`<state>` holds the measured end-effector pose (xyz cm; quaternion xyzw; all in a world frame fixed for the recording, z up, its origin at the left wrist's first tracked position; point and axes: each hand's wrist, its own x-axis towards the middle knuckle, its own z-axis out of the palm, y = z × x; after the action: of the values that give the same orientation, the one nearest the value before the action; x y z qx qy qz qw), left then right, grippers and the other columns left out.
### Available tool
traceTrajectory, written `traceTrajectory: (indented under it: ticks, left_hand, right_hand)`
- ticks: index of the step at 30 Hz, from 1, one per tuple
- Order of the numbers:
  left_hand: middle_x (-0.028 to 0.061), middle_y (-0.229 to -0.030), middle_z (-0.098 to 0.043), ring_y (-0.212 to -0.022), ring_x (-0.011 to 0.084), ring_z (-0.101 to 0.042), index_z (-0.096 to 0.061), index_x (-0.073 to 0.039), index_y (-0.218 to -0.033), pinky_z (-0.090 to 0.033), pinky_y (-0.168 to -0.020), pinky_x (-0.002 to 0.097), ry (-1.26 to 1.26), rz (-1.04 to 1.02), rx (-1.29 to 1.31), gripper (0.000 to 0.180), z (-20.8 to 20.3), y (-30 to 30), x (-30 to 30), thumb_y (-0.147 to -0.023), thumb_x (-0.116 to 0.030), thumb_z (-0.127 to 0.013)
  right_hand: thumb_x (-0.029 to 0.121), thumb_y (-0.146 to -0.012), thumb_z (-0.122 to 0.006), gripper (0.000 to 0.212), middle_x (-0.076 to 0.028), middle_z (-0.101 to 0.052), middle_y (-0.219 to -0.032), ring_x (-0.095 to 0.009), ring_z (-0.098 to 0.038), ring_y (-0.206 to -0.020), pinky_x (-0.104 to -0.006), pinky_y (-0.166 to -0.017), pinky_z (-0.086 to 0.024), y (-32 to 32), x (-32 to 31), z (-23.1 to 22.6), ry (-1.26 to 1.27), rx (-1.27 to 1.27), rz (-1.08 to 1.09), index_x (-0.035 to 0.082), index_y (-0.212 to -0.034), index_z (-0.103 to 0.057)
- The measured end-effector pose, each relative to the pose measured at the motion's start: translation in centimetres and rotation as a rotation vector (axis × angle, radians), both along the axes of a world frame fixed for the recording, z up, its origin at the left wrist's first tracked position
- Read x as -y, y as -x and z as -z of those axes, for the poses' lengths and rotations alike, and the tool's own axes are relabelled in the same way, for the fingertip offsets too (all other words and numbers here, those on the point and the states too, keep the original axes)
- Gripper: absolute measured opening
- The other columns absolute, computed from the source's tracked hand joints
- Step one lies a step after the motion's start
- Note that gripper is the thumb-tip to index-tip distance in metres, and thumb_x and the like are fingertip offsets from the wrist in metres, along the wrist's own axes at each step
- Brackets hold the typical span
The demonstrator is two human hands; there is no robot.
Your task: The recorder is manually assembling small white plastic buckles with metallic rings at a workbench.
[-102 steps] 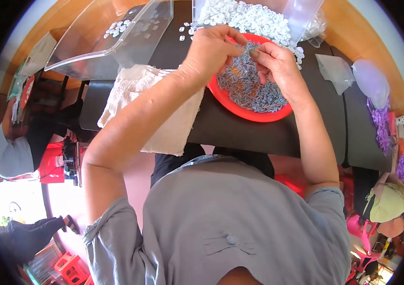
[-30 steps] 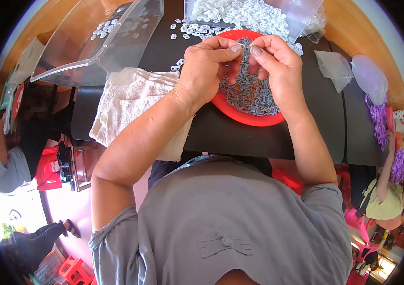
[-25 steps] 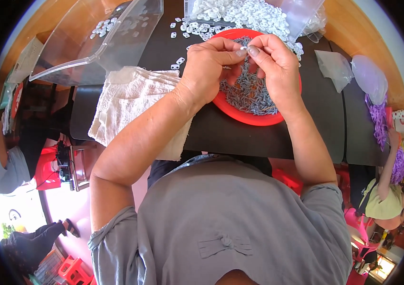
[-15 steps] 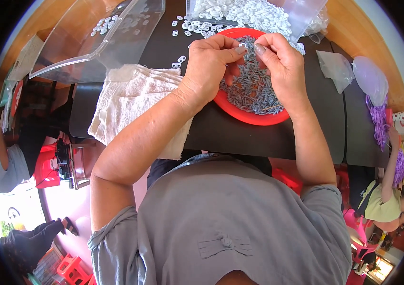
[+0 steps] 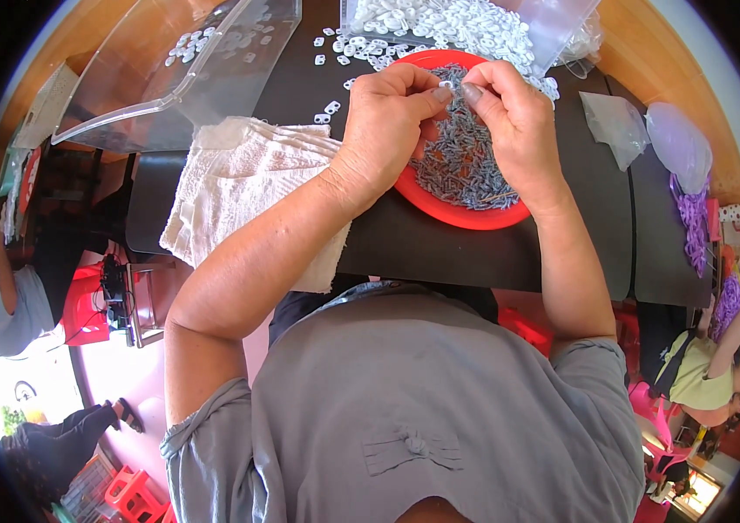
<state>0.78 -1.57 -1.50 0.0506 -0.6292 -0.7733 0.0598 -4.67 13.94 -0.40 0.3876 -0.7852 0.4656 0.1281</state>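
Above a round red tray (image 5: 457,220) full of small grey screw-like pieces (image 5: 474,170), my two hands come nearly together. Between thumb and forefinger my left hand (image 5: 390,122) pinches a small white plastic piece with holes (image 5: 446,85). My right hand (image 5: 513,122) is closed in a pinch right beside that piece. Whatever sits in its fingertips is too small or too hidden to name. More white two-holed pieces (image 5: 332,108) lie loose on the dark table just left of the tray.
A heap of white pieces (image 5: 474,30) fills a clear container behind the tray. Another clear bin (image 5: 139,109) stands at the left, with a folded whitish cloth (image 5: 243,187) before it. Plastic bags (image 5: 614,131) lie at the right. Other people sit beyond both table ends.
My hands stay almost in place, the fingertips shifting slightly around the white piece. At the far right, another person's arm has swung outward.
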Motion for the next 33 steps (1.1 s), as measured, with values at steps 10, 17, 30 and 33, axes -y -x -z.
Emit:
traceTrajectory:
  ticks: [10, 17, 30, 33]
  left_hand:
    - [0.0027, -0.069, -0.060, -0.053, 0.0076, -0.052, -0.062, 0.000, -0.090, -0.038, -0.043, 0.0208, 0.013, -0.011, -0.008, 0.009, -0.1, -0.1, -0.2, -0.090, -0.009, -0.063]
    - [0.0014, -0.068, -0.058, -0.052, 0.0064, -0.050, -0.062, -0.001, -0.088, -0.037, -0.042, 0.0199, 0.039, -0.059, -0.065, 0.008, 0.6, -0.1, -0.6, -0.090, -0.008, -0.063]
    - [0.0012, -0.066, -0.057, -0.051, 0.0074, -0.050, -0.063, 0.000, -0.085, -0.037, -0.042, 0.0211, 0.009, -0.063, -0.059, 0.009, -0.1, -0.1, -0.1, -0.089, -0.008, -0.064]
    - [0.0026, -0.066, -0.058, -0.050, 0.0090, -0.051, -0.062, 0.001, -0.085, -0.037, -0.042, 0.0219, -0.068, -0.049, -0.049, 0.011, 0.1, -0.1, 0.0, -0.089, -0.010, -0.064]
  right_hand:
    - [-0.003, -0.087, -0.060, 0.010, -0.011, -0.061, -0.078, -0.021, -0.060, -0.070, -0.0298, -0.063, -0.047, 0.0, 0.0, 0.0, -0.021, -0.049, -0.011, 0.000, -0.095, -0.054]
    - [-0.003, -0.089, -0.057, 0.005, -0.004, -0.057, -0.077, -0.013, -0.052, -0.068, -0.0260, -0.063, -0.044, -0.5, 0.7, 0.5, -0.029, -0.105, 0.021, 0.000, -0.089, -0.053]
    - [0.006, -0.094, -0.056, 0.005, 0.001, -0.060, -0.079, -0.006, -0.053, -0.067, -0.0207, -0.055, -0.042, -0.4, 0.7, 0.5, 0.038, 0.101, -0.022, 0.003, -0.096, -0.059]
    - [0.006, -0.094, -0.055, 0.007, 0.001, -0.061, -0.080, -0.006, -0.055, -0.068, -0.0205, -0.056, -0.043, -0.3, 0.4, 0.3, 0.039, 0.114, -0.048, 0.003, -0.098, -0.060]
